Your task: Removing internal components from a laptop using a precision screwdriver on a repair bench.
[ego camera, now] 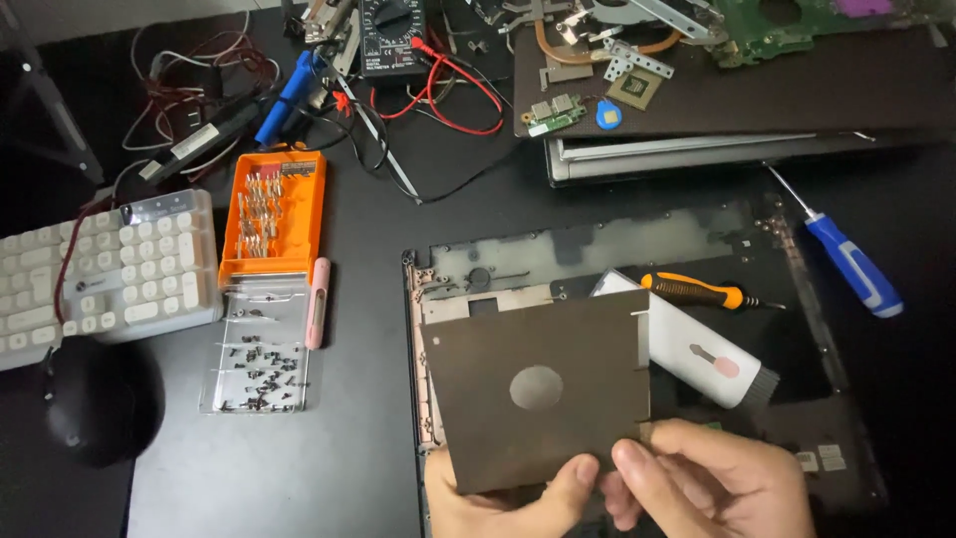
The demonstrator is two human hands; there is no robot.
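Note:
My left hand [498,498] and my right hand [712,473] both grip the near edge of a dark grey rectangular sheet [538,384] with a lighter round patch in its middle. The sheet is held tilted above an opened black laptop base [797,399]. On that base lie a white cleaning brush [712,359] with dark bristles and a small orange-and-black screwdriver [697,292], both just beyond the sheet's right edge.
A blue-handled screwdriver [851,264] lies at right. An orange bit case [272,211], a clear lid with several screws [259,359] and a pink driver [319,302] sit left. White keyboard [110,269], black mouse [100,403], multimeter [391,35], laptop lid with circuit boards [717,110].

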